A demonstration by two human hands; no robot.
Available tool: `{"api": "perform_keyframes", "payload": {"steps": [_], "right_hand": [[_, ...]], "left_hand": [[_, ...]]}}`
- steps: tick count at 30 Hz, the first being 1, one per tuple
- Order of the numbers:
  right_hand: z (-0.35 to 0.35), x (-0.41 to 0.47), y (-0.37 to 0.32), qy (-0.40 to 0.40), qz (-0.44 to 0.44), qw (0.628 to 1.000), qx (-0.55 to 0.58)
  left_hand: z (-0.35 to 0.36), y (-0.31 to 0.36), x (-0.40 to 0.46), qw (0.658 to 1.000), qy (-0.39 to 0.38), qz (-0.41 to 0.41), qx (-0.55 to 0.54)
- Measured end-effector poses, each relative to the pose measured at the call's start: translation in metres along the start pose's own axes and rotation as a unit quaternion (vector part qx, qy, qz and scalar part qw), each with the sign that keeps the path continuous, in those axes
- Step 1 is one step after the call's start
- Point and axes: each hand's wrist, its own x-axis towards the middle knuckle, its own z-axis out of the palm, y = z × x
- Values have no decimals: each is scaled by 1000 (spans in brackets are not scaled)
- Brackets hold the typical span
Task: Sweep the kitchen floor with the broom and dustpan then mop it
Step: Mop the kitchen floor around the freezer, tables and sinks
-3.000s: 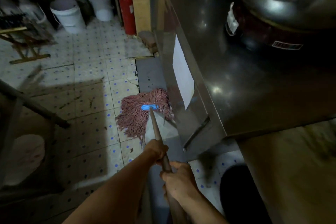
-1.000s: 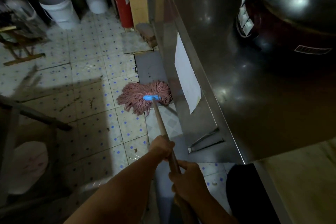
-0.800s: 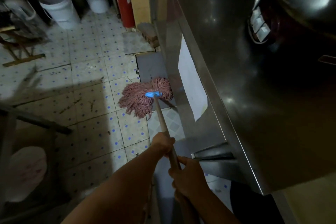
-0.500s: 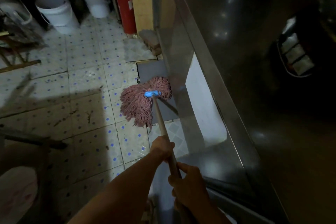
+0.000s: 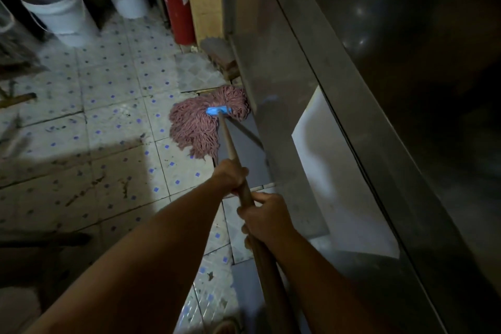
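A pink string mop head point(image 5: 202, 122) with a blue clamp point(image 5: 218, 110) lies on the tiled floor point(image 5: 108, 127), pressed against the foot of a steel counter point(image 5: 284, 106). Its wooden handle point(image 5: 230, 149) runs back toward me. My left hand point(image 5: 230, 177) grips the handle further down toward the mop head. Just behind it my right hand point(image 5: 264, 218) grips the same handle. No broom or dustpan is in view.
Two white buckets point(image 5: 58, 12) and a red fire extinguisher point(image 5: 174, 0) stand at the far wall beside a tiled pillar point(image 5: 207, 0). A brick point(image 5: 221, 55) lies at the counter's corner. A white sheet point(image 5: 339, 184) hangs on the counter's side. Dirty marks spot the floor at left.
The mop head has slid forward along the counter's foot, toward the brick and pillar. My view has swung left, away from the countertop. Both hands keep their grip.
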Motion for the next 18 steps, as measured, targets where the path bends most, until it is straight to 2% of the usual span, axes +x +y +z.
{"api": "perform_keyframes", "payload": {"steps": [7,18], "right_hand": [[-8,-29,23,-23,49,999,-3],[-53,-161,94,-65,92,992,64]], "left_hand": [[17,-11,-30,1000,-12,-14,16],[87,-63,-156,998,-25,-37,39]]}}
